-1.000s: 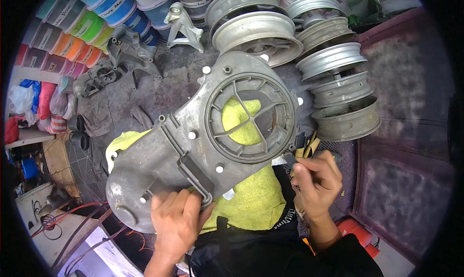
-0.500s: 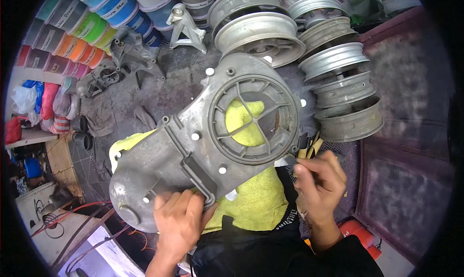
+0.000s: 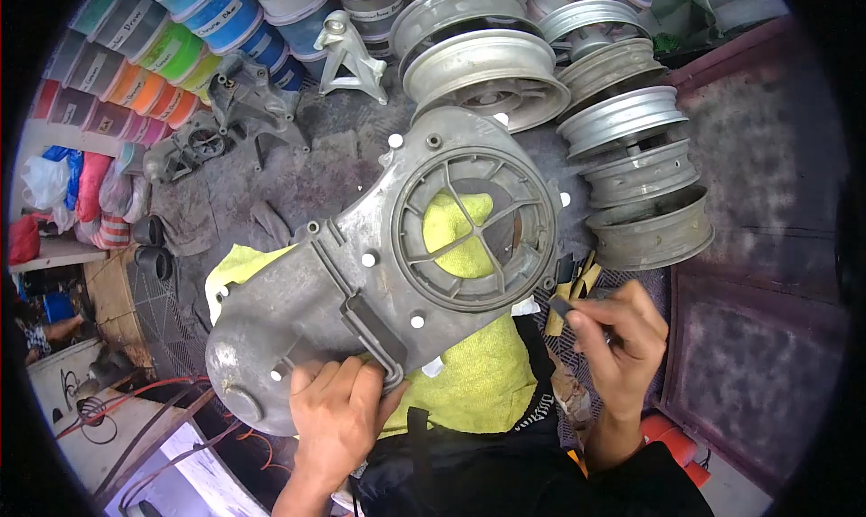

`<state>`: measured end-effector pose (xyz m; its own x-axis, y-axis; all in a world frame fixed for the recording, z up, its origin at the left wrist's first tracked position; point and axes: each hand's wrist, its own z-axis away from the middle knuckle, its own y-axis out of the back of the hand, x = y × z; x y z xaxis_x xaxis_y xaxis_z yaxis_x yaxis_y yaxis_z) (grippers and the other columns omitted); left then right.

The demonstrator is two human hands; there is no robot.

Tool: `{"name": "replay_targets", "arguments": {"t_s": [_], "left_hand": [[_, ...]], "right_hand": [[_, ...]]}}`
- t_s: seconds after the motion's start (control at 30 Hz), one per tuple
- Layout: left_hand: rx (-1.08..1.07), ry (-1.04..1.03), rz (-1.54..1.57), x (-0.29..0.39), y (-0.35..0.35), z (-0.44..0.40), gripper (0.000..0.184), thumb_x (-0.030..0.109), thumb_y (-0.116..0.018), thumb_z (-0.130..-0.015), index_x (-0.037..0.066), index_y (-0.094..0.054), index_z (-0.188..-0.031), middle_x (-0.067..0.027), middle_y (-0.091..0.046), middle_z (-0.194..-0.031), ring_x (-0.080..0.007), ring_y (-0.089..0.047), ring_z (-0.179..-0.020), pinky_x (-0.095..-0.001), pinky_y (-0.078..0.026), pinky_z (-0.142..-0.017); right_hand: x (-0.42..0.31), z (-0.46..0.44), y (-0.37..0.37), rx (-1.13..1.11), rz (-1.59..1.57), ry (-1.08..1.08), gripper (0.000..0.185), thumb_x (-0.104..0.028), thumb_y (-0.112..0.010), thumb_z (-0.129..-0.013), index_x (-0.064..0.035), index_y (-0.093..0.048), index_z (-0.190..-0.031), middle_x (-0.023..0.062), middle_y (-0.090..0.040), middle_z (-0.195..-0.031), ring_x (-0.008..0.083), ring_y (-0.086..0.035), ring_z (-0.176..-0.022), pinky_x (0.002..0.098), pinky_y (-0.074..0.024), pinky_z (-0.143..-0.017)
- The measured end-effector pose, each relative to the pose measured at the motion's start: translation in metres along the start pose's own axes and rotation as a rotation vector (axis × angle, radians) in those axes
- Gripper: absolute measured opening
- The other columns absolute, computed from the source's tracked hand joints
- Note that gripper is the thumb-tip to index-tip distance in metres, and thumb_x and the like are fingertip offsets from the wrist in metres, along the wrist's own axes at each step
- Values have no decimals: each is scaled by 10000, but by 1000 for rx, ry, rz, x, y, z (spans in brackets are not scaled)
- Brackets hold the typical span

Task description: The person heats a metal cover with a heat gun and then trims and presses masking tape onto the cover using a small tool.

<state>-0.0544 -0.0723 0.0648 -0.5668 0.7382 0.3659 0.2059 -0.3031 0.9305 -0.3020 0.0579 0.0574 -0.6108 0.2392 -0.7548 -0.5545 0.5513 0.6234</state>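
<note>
A grey metal engine cover (image 3: 298, 305) with a round, spoked opening lies tilted across my lap. White plugs fill several of its holes. Beneath it a yellow-green towel (image 3: 478, 373) shows, also through the opening. My left hand (image 3: 338, 418) is closed on the cover's lower edge, fingers on top beside the raised rib. Off the cover's right side, my right hand (image 3: 622, 346) pinches a small dark strip that looks like sandpaper (image 3: 561, 307). The strip's tip is near a small boss on the rim; whether they touch is unclear.
Bare wheel rims (image 3: 631, 120) are stacked at the back right, before labelled colour tubs (image 3: 212, 16). Other metal castings (image 3: 257, 102) stand at the back left. Tan and dark strips (image 3: 577, 287) lie by my right hand. Red hoses (image 3: 135, 391) run at lower left.
My right hand has moved slightly right and down with the strip, away from the cover's rim. The left hand keeps its grip. A person's arm has appeared at the far left.
</note>
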Motion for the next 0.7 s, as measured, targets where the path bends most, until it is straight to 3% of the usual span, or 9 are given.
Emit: {"name": "replay_targets", "arguments": {"t_s": [0.1, 0.2, 0.33, 0.47, 0.53, 0.7], "left_hand": [[-7, 33, 4, 1, -2, 0, 367, 248, -853, -721, 56, -563, -838, -74, -522, -702, -303, -539, -650, -409, -362, -716], [10, -10, 9, 0, -1, 0, 366, 252, -851, -726, 54, -564, -838, -74, -522, -701, -309, -537, -650, -411, -366, -718], [6, -6, 7, 0, -2, 0, 364, 244, -853, -725, 54, -562, -832, -74, -525, -702, -307, -537, -649, -411, -367, -721], [7, 8, 20, 0, -1, 2, 363, 240, -854, -723, 56, -557, -822, -76, -529, -703, -308, -535, -649, -411, -364, -717], [5, -4, 25, 0, -1, -1, 364, 239, -854, -723, 57, -553, -818, -77, -529, -706, -308, -534, -650, -410, -363, -716], [8, 4, 18, 0, -2, 1, 372, 243, -857, -721, 60, -547, -813, -77, -530, -712, -306, -536, -655, -410, -361, -716]], "right_hand": [[9, -2, -14, -74, 38, 30, 164, 2, -820, -768, 21, -760, -919, 87, -634, -735, 175, -578, -617, 289, -441, -548], [7, 1, -1, 39, -41, -13, 151, 1, -814, -776, 9, -760, -917, 92, -622, -754, 184, -574, -624, 296, -433, -549], [3, -8, -8, -167, 54, 124, 169, 6, -820, -765, 14, -774, -928, 94, -670, -771, 184, -595, -642, 294, -467, -570], [4, -8, 5, -91, 71, 153, 190, 0, -818, -769, 1, -773, -953, 101, -664, -800, 199, -598, -663, 306, -473, -585], [0, -12, -4, -238, 77, 113, 169, -7, -811, -779, 10, -778, -944, 109, -700, -824, 192, -616, -690, 304, -490, -594], [6, -14, 2, -176, 77, 134, 176, -10, -805, -789, 14, -780, -961, 96, -688, -797, 190, -611, -686, 305, -490, -590]]}}
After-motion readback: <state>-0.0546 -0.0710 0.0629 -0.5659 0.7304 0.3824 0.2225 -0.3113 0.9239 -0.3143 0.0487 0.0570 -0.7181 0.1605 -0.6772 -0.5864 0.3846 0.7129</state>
